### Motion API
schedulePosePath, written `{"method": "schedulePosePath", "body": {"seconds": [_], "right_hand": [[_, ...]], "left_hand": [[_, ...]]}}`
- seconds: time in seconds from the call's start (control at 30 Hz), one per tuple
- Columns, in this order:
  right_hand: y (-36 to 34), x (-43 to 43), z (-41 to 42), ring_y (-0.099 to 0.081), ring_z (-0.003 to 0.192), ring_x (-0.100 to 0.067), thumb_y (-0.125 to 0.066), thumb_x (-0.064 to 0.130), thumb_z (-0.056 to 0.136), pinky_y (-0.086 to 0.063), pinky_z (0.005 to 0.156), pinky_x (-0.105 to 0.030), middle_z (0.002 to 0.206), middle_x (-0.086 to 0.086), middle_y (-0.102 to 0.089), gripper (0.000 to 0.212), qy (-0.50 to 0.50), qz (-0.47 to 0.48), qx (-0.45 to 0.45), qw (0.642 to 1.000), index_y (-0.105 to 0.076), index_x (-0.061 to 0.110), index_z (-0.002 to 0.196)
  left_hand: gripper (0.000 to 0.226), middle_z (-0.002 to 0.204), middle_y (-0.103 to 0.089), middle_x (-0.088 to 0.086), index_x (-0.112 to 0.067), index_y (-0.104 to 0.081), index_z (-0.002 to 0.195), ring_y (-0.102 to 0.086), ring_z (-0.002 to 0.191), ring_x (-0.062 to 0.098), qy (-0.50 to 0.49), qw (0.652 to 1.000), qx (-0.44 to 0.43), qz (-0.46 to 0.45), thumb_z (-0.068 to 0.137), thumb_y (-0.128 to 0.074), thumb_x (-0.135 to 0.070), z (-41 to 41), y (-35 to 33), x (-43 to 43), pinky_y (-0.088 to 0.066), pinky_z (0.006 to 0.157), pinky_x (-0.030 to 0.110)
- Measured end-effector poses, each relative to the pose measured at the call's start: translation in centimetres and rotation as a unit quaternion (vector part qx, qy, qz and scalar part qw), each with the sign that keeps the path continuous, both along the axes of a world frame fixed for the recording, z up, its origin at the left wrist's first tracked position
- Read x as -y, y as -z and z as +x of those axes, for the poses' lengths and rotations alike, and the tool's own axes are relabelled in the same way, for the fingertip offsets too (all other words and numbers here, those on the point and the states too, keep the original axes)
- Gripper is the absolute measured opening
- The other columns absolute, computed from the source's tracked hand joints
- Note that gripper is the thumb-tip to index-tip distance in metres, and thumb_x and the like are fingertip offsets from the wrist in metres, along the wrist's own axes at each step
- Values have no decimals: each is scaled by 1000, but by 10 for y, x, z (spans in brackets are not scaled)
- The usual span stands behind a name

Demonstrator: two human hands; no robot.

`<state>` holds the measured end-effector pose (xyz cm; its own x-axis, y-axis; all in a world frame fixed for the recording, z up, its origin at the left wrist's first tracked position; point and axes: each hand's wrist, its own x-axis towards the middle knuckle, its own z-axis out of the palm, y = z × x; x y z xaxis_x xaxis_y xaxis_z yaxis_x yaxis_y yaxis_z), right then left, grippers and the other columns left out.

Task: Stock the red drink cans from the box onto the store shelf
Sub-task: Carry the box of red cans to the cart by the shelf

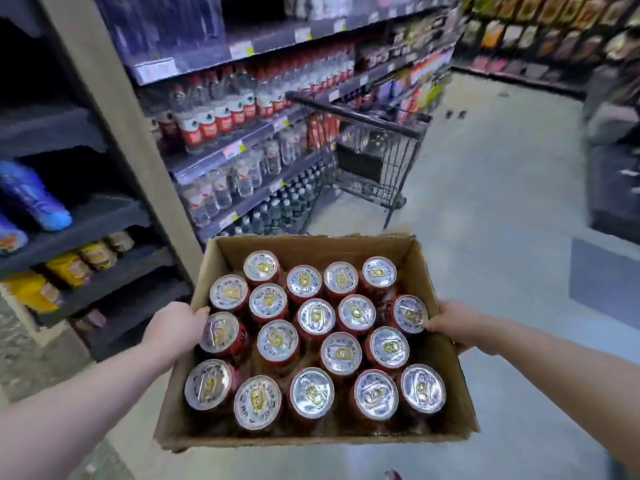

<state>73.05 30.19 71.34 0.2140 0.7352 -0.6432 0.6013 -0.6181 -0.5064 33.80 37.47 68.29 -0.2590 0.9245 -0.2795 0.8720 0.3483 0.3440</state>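
**Box of red cans carried in the aisle**

Nearest, held up off the floor between two bare hands: an open cardboard box [311, 436]. Packed upright inside, in four loose rows: eighteen red cans [277, 341], silver lids up, gold pull tabs showing, touching or just beside one another from wall to wall.

On the box's left wall: the left hand [175, 329], thumb hooked over the rim beside a can, fingers wrapped round the outside of the wall and mostly hidden. On the right wall: the right hand [459, 325], gripping the same way, thumb over the rim against the lid edge of the can on that side, fingers curled round the wall and out of sight beneath. Bare forearms reaching in from both lower corners.

Under and beyond the box: pale grey floor [485, 202]. Close on the left: dark shelving [114, 216] with yellow and blue snack bags. Past a beige upright post [114, 109]: store shelves [242, 147] lined with clear bottles with red labels and, on the lowest level, dark bottles. Ahead of the box, just beside those shelves: a dark wire shopping cart [377, 147]. Off to the right, flat on the floor: a grey mat [602, 278]. Farthest back, blurred: more shelves of packaged goods [540, 26].
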Motion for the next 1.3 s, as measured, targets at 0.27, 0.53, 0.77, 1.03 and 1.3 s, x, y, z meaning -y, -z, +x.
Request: {"method": "schedulePosePath", "body": {"seconds": [0.27,0.53,0.77,1.03,1.3], "right_hand": [[-19,-1,196,-65,63,-22,-56,16,91,-57,53,-31,80,-10,-66,9,98,-15,23,995,-58,9,96],[-30,-29,336,-63,58,-25,-58,12,89,-56,55,-34,72,-11,-64,4,203,0,53,978,-55,10,87],[-30,-99,450,-69,72,-32,-60,12,89,-60,66,-43,88,-17,-69,7,300,-3,64,952,-57,7,92],[-46,-198,564,-63,63,-27,-54,9,91,-51,47,-26,80,-14,-64,4,339,-7,69,938,-54,6,89],[-46,-348,712,-63,59,-21,-53,9,91,-53,50,-30,75,-9,-63,10,295,16,75,953,-53,12,82]], "left_hand": [[42,112,-63,22,3,-63,103,-58,104,36,94,995,9,-12,95,-48,-36,223,-4,-75,-45,78,34],[40,124,-59,21,2,-60,109,-57,105,35,177,984,21,-12,95,-48,-34,399,-20,-163,-42,77,30],[41,114,-63,19,3,-60,110,-59,105,34,271,962,25,-14,96,-49,-33,555,-15,-289,-46,81,32],[38,102,-65,18,1,-64,100,-61,95,33,324,946,26,-1,92,-50,-33,701,-26,-424,-45,73,31],[29,93,-60,13,-2,-57,93,-55,83,29,275,960,50,14,94,-50,-30,824,-25,-549,-42,69,29]]}}
